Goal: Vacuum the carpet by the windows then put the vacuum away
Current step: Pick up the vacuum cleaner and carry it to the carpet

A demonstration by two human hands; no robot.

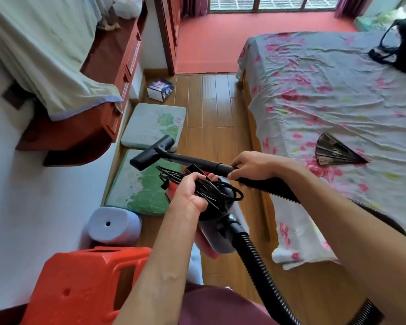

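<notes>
Head view: the left hand curled its fingers round the bundled cord atop the vacuum, held centre-frame. The right hand clamped the wand, floor nozzle toward 10 o'clock. The carpet lay at 12 o'clock.

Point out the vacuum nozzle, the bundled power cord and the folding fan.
vacuum nozzle (151, 152): head view, middle of the black brush head.
power cord (218, 192): head view, middle of the black coiled loops.
folding fan (335, 153): head view, centre of the dark spread leaf.
</notes>
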